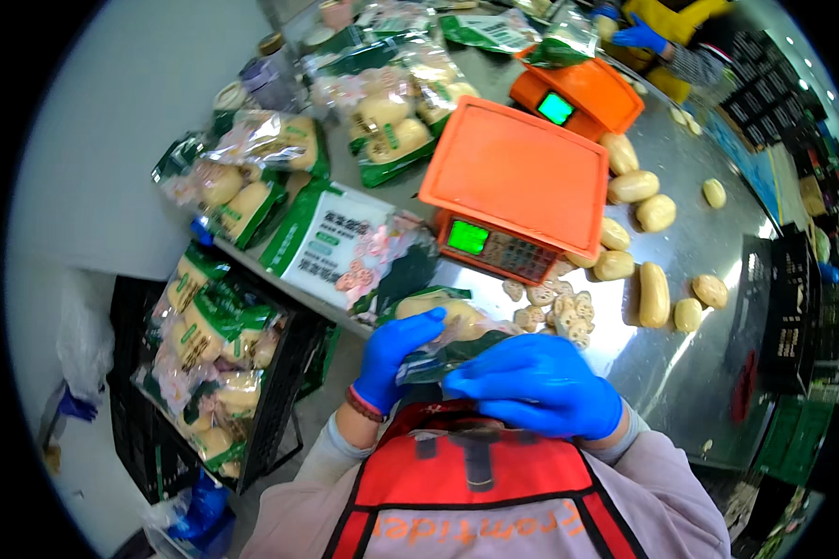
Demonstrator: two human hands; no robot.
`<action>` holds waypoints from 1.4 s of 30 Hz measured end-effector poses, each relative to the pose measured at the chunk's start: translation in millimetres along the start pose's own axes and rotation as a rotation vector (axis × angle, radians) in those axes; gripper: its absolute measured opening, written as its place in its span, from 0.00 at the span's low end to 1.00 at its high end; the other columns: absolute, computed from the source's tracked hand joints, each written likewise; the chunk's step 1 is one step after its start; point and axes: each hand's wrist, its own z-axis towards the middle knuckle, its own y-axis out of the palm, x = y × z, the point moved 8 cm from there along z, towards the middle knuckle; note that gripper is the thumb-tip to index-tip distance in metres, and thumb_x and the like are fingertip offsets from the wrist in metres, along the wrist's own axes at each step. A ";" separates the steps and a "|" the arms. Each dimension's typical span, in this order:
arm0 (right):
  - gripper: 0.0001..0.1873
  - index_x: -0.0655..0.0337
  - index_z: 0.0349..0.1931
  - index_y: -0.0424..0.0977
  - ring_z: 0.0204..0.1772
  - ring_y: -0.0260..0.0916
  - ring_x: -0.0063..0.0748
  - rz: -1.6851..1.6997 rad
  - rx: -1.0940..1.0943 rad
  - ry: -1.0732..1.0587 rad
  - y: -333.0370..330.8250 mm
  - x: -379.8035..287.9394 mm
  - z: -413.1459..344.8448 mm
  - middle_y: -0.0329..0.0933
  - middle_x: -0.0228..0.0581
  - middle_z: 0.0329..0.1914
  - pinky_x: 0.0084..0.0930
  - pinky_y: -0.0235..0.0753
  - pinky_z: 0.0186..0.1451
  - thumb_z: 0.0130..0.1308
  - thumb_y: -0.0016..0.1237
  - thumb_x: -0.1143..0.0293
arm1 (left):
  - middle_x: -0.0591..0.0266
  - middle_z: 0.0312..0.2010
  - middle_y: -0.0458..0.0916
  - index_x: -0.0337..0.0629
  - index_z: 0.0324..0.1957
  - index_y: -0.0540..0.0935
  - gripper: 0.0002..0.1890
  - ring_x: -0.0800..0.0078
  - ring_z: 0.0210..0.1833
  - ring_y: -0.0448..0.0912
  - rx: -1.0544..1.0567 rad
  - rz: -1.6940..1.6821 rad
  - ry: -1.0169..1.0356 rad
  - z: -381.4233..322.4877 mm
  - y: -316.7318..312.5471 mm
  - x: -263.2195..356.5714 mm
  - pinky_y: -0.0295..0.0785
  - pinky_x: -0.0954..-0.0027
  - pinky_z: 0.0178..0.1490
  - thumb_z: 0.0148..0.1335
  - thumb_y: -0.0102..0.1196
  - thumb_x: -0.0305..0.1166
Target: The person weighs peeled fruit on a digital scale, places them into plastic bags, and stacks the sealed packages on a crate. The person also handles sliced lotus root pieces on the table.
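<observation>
Both of my hands wear blue gloves. A printed green and clear plastic bag [454, 342] with pale lotus root pieces in it lies at the table's near edge, close to my chest. My left hand [397, 353] grips its left side, thumb along the top. At the bag's right end, my right hand [542, 384] has its fingers bunched on the film; the fingertips are partly hidden. Just beyond lie cut lotus root slices [570, 311] with holes showing. A stack of flat printed bags [342, 244] lies past my left hand.
An orange scale [517, 175] stands ahead, a second orange scale [587, 91] behind it. Peeled lotus roots [633, 187] lie to the right. Filled bags [388, 119] lie at the back left. A black crate [273, 398] holds more bags. Another person's gloved hand [640, 35] is across the table.
</observation>
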 end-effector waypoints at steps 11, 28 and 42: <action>0.21 0.59 0.52 0.71 0.38 0.78 0.45 -0.454 0.007 0.130 -12.8 12.1 -35.8 0.77 0.43 0.38 0.37 0.77 0.32 0.56 0.54 0.72 | 0.54 0.37 0.85 0.41 0.41 0.84 0.13 0.60 0.36 0.82 0.045 0.294 0.225 24.9 20.0 32.9 0.76 0.65 0.41 0.51 0.63 0.22; 0.14 0.57 0.43 0.77 0.39 0.78 0.44 -0.761 0.137 0.196 -40.6 37.4 -63.1 0.79 0.40 0.39 0.35 0.78 0.36 0.54 0.55 0.72 | 0.55 0.45 0.84 0.37 0.46 0.83 0.15 0.64 0.46 0.82 0.022 0.119 -0.027 26.2 19.4 36.4 0.75 0.68 0.50 0.55 0.63 0.22; 0.14 0.54 0.43 0.79 0.33 0.78 0.43 -0.541 0.103 0.094 -35.0 15.9 -56.6 0.80 0.37 0.35 0.36 0.76 0.30 0.54 0.59 0.70 | 0.52 0.55 0.79 0.46 0.37 0.84 0.13 0.58 0.57 0.77 0.161 0.193 0.032 -1.5 -6.8 35.0 0.61 0.53 0.68 0.50 0.64 0.18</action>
